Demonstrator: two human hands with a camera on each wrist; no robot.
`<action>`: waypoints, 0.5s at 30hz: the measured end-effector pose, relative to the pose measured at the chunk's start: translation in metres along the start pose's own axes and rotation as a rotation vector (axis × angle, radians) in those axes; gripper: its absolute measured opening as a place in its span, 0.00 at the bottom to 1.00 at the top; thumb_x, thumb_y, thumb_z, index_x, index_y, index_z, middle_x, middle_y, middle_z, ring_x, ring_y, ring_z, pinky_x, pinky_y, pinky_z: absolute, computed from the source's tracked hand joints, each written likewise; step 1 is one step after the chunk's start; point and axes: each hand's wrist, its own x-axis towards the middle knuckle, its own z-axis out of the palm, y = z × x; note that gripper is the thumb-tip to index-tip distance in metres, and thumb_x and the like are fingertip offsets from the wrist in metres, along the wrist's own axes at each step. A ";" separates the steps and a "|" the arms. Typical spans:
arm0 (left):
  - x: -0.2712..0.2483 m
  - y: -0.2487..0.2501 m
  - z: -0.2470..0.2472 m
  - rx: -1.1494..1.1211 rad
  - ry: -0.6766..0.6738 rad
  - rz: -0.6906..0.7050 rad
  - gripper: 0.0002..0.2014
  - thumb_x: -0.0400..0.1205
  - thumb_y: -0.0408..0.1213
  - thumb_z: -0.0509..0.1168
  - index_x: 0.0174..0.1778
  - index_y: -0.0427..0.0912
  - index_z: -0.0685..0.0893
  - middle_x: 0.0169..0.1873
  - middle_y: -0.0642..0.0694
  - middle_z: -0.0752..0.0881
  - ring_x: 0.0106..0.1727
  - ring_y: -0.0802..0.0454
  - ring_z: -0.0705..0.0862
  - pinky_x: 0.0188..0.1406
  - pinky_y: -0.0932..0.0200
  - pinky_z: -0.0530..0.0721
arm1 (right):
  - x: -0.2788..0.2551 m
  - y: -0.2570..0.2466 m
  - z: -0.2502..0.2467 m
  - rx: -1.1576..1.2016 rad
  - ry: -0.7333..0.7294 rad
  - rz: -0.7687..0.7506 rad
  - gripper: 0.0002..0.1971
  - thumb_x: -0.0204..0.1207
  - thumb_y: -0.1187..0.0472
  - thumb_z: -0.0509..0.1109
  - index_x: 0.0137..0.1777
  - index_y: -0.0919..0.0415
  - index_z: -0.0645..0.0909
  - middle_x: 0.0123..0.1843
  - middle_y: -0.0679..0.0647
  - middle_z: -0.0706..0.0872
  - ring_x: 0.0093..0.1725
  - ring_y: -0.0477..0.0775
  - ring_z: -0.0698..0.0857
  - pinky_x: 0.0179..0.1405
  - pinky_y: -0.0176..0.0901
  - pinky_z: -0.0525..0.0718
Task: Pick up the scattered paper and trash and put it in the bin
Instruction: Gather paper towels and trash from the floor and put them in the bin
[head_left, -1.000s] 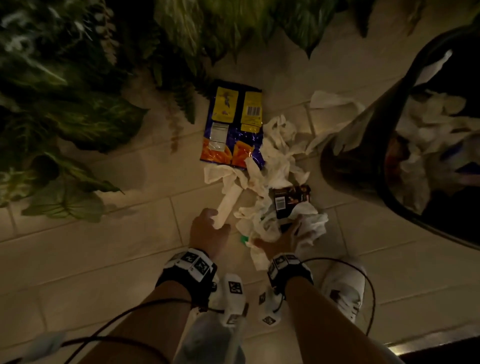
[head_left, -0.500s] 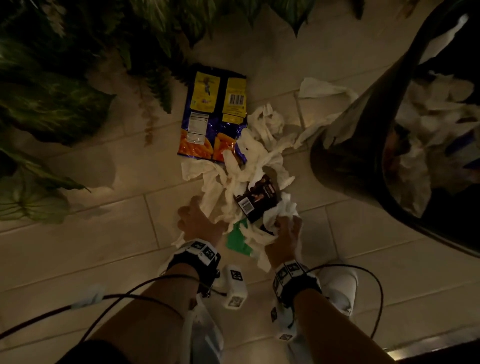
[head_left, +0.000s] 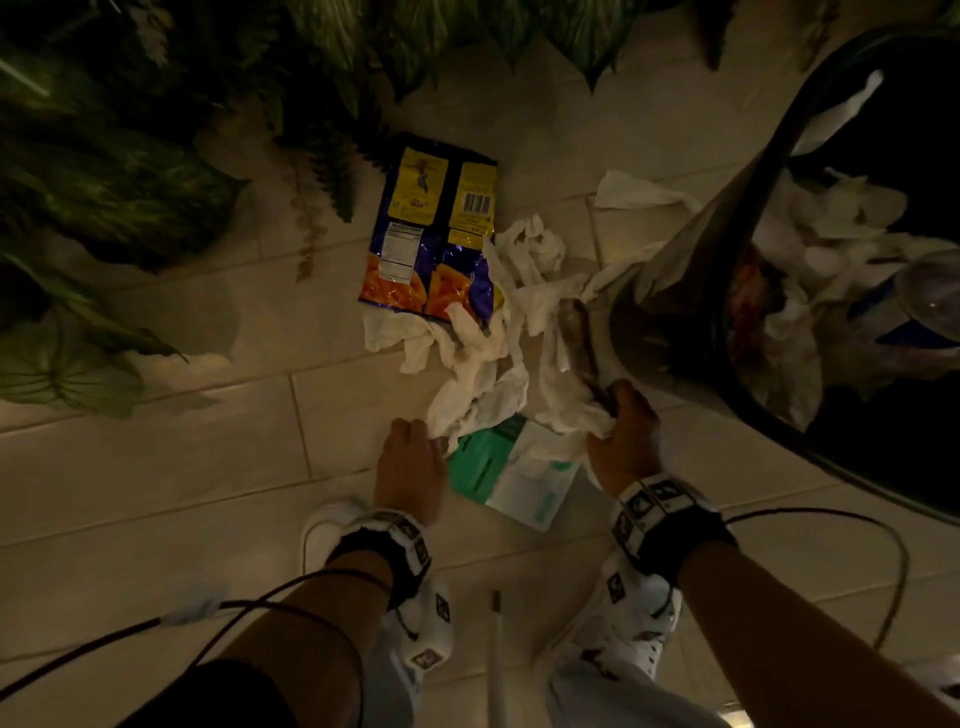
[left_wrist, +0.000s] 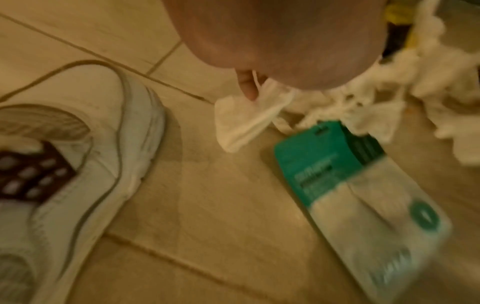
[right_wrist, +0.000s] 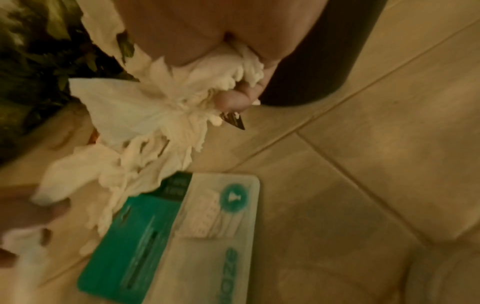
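White tissue paper (head_left: 488, 343) lies in a crumpled pile on the tiled floor, beside a purple and orange chip bag (head_left: 431, 234). My right hand (head_left: 623, 441) grips a wad of tissue (right_wrist: 161, 107) together with a dark wrapper (right_wrist: 233, 121), right beside the black bin's (head_left: 670, 322) wall. At the pile's near edge, my left hand (head_left: 410, 460) pinches a strip of tissue (left_wrist: 241, 123). A green and white package (head_left: 511, 475) lies flat between the two hands. The bin holds several tissues.
Leafy plants (head_left: 130, 182) crowd the left and far side. My white shoes (head_left: 332, 525) (head_left: 639, 623) stand just behind the hands. One loose tissue (head_left: 634, 192) lies behind the bin. A thin white stick (head_left: 498, 665) and trailing cables lie near my feet.
My right hand has closed on the tissue and dark wrapper and moved right toward the bin, which uncovered the green package. My left hand stayed at the pile's near edge.
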 end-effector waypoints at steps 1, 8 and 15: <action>-0.006 0.007 0.007 0.053 -0.036 0.047 0.25 0.75 0.49 0.54 0.58 0.32 0.69 0.56 0.29 0.75 0.53 0.30 0.77 0.50 0.40 0.77 | 0.001 -0.001 -0.008 -0.011 -0.002 -0.019 0.13 0.68 0.62 0.65 0.51 0.69 0.79 0.48 0.71 0.84 0.48 0.68 0.84 0.44 0.52 0.81; 0.008 0.042 0.069 0.488 -0.243 0.165 0.64 0.56 0.78 0.62 0.78 0.41 0.45 0.80 0.33 0.33 0.78 0.23 0.33 0.66 0.12 0.40 | 0.001 -0.020 -0.055 -0.148 -0.214 -0.178 0.10 0.68 0.73 0.69 0.49 0.72 0.78 0.46 0.62 0.80 0.46 0.54 0.76 0.43 0.33 0.65; 0.040 0.044 0.074 0.385 -0.172 0.459 0.52 0.58 0.74 0.65 0.72 0.46 0.62 0.79 0.41 0.62 0.73 0.26 0.65 0.68 0.24 0.61 | 0.001 0.007 -0.059 -0.002 -0.274 -0.155 0.19 0.72 0.65 0.68 0.62 0.73 0.75 0.60 0.61 0.82 0.62 0.57 0.78 0.52 0.27 0.67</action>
